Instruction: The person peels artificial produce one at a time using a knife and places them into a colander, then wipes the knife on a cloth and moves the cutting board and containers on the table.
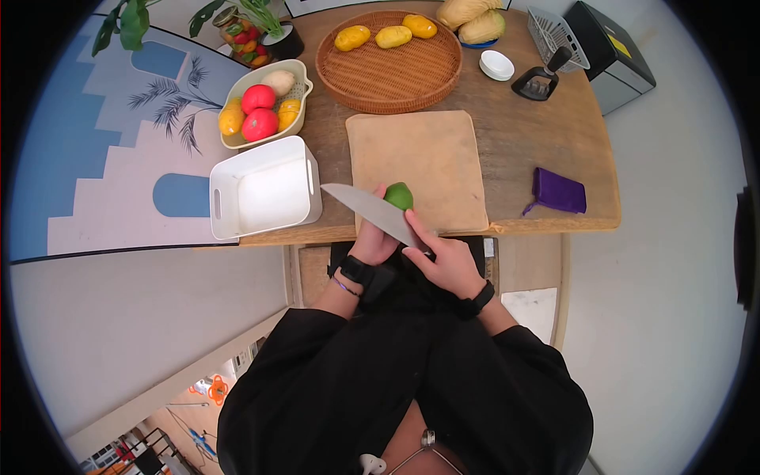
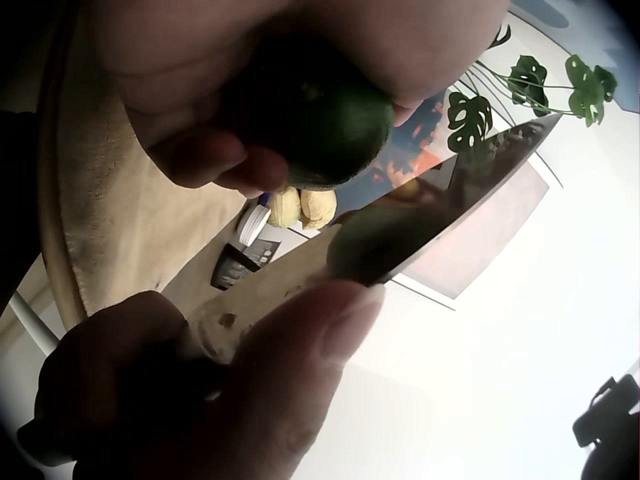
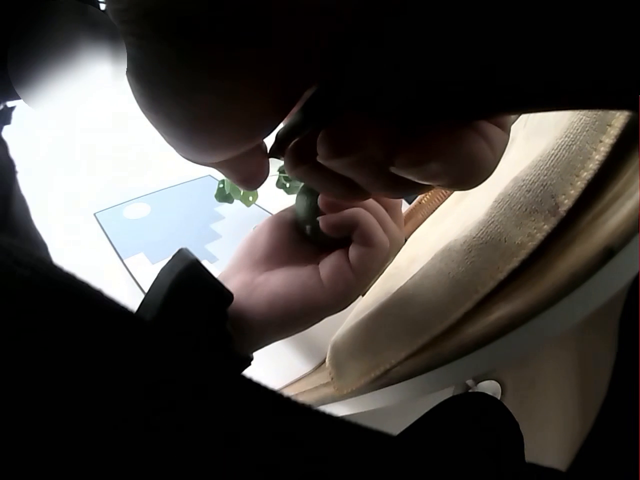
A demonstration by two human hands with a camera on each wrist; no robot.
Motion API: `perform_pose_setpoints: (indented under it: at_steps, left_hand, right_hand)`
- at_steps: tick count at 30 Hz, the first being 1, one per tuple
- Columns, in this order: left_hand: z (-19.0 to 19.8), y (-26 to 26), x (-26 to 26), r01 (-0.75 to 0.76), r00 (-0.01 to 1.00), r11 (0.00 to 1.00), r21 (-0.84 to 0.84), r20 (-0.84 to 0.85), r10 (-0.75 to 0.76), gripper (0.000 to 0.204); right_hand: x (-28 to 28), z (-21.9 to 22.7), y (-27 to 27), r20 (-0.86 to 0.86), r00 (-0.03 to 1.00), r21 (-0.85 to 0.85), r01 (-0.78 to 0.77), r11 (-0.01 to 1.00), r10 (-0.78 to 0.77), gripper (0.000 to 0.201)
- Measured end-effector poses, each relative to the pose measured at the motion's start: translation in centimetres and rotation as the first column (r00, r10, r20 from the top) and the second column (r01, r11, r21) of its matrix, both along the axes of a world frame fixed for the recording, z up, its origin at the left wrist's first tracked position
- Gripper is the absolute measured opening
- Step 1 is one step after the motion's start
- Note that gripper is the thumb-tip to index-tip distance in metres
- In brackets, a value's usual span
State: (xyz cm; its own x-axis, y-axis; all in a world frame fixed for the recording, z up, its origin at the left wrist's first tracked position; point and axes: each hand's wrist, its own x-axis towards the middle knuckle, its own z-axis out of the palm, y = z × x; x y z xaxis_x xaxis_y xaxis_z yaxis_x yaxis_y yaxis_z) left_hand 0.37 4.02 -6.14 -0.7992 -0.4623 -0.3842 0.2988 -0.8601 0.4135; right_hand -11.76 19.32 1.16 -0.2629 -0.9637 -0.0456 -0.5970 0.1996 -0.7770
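My left hand [image 1: 374, 244] curls its fingers round a smooth, rounded green fruit [image 1: 398, 196] near the front edge of the cutting board [image 1: 416, 150]. A large kitchen knife [image 1: 366, 206] is in my right hand [image 1: 451, 269], its broad blade slanting up and left across the left hand. The handle is mostly covered by the right fingers. In the left wrist view, the fruit [image 2: 345, 125] shows dark green above the shiny blade [image 2: 470, 190], and the right thumb [image 2: 350, 320] lies against the blade. Part of the fruit [image 3: 308, 212] shows between the left fingers in the right wrist view.
Left of the board stand a white bin [image 1: 265, 190] and a cream basket [image 1: 303, 79] of red and yellow produce. Behind it is a wicker tray [image 1: 380, 79] with yellow fruits. To the right are a small white bowl [image 1: 497, 66], a black-handled tool [image 1: 538, 79] and a purple pouch [image 1: 560, 191].
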Motion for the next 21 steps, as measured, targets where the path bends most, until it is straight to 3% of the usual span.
perform_pose_setpoints:
  at_steps: [3, 5, 6, 9, 12, 18, 21]
  left_hand:
    - [0.9, 0.0, -0.2, 0.096, 0.993, 0.995, 0.001, -0.066, -0.095, 0.053]
    - [2.0, 0.8, -0.8, -0.063, 0.990, 0.998, -0.018, 0.124, 0.064, 0.049]
    - [2.4, 0.7, -0.7, -0.062, 0.990, 0.998, -0.017, 0.124, 0.064, 0.049]
    - [3.3, 0.2, 0.1, 0.076, 0.997, 0.995, -0.062, 0.022, -0.075, 0.040]
    - [3.0, 0.0, 0.3, 0.087, 0.996, 0.996, -0.030, 0.022, -0.087, 0.040]
    - [3.2, 0.8, -0.4, -0.056, 0.980, 0.997, -0.051, 0.190, 0.065, 0.043]
    - [3.1, 1.0, -0.6, -0.070, 0.987, 0.995, -0.072, 0.142, 0.080, 0.043]
  right_hand:
    - [0.3, -0.5, -0.2, -0.072, 0.997, 0.010, -0.016, 1.000, 0.016, 0.071]
    - [0.1, -0.8, -0.6, -0.067, 0.995, -0.056, 0.070, 0.996, -0.074, 0.069]
    - [-0.2, -1.2, -0.7, -0.067, 0.995, -0.055, 0.070, 0.996, -0.074, 0.069]
    - [-1.4, -1.5, -1.2, 0.043, 0.983, -0.090, 0.183, 0.979, -0.179, 0.063]
    - [-2.0, -1.2, -1.2, 0.017, 0.978, -0.029, 0.207, 0.978, -0.207, 0.064]
    - [-1.0, -0.9, -0.4, -0.034, 0.995, -0.079, 0.087, 0.993, -0.090, 0.067]
    - [-0.3, -0.9, -0.4, -0.039, 0.996, -0.052, 0.076, 0.996, -0.078, 0.069]
